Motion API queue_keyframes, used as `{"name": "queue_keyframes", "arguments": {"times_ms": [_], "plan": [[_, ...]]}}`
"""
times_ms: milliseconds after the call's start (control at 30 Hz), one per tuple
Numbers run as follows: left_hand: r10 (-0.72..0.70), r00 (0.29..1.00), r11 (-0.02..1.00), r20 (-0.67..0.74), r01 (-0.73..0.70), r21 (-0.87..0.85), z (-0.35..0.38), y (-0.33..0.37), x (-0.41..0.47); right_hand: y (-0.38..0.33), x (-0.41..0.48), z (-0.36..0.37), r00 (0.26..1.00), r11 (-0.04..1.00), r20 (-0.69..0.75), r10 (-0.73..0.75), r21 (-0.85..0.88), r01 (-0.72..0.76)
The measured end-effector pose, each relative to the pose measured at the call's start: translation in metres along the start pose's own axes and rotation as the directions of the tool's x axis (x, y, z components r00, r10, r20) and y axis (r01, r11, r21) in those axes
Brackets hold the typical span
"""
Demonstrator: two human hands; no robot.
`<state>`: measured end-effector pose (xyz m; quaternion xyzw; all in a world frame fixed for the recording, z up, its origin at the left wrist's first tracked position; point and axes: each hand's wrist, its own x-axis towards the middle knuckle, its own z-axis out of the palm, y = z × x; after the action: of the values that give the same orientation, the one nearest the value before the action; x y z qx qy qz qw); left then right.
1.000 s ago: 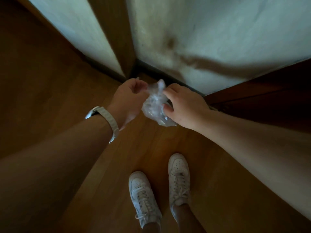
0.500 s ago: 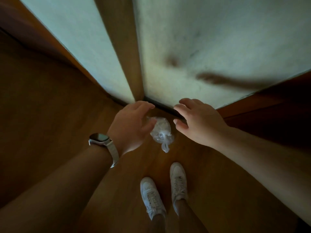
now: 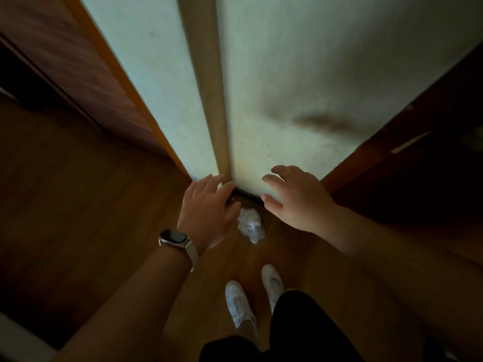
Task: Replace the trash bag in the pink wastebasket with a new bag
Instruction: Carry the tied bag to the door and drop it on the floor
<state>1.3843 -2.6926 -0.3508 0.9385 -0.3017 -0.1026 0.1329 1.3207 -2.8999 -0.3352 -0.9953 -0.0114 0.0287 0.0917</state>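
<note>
The person is standing on a brown wooden floor [image 3: 104, 205] and looking down, with both arms reaching forward toward the foot of a pale wall [image 3: 313, 74] that a vertical wooden post [image 3: 209, 87] is dividing. The left hand [image 3: 206, 207] is hanging palm down with its fingers spread and nearly straight, gripping nothing, and a watch [image 3: 174, 237] with a pale strap is sitting on that wrist. The right hand [image 3: 295, 202] is likewise hovering palm down, its fingers loosely fanned and only slightly bent, and it is holding nothing either. Between the two hands and a little nearer the person, a small crumpled clear plastic bag [image 3: 249, 224] is showing against the floor, just beside the left thumb but not touching either hand (the picture is too blurred to tell whether it is lying on the boards or is in the air). Two white sneakers [image 3: 237, 304] are showing below the bag, side by side and pointing toward the wall, and dark clothing [image 3: 300, 322] is covering the legs at the bottom edge. Dark reddish wood panelling [image 3: 65, 61] is running along the left side, and more dark wood is framing the wall on the right.
</note>
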Motion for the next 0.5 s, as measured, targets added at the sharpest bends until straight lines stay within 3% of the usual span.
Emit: {"name": "queue_keyframes", "arguments": {"times_ms": [200, 500], "plan": [[-0.149, 0.986, 0.989, -0.078, 0.147, -0.019, -0.049, 0.039, -0.046, -0.019, -0.029, -0.056, 0.997, 0.998, 0.042, -0.057, 0.041, 0.056], [-0.353, 0.911, 0.93, -0.214, 0.366, 0.024, -0.1, 0.088, -0.092, -0.029, -0.042, -0.128, 0.941, 0.94, 0.014, -0.338, 0.064, 0.336]]}}
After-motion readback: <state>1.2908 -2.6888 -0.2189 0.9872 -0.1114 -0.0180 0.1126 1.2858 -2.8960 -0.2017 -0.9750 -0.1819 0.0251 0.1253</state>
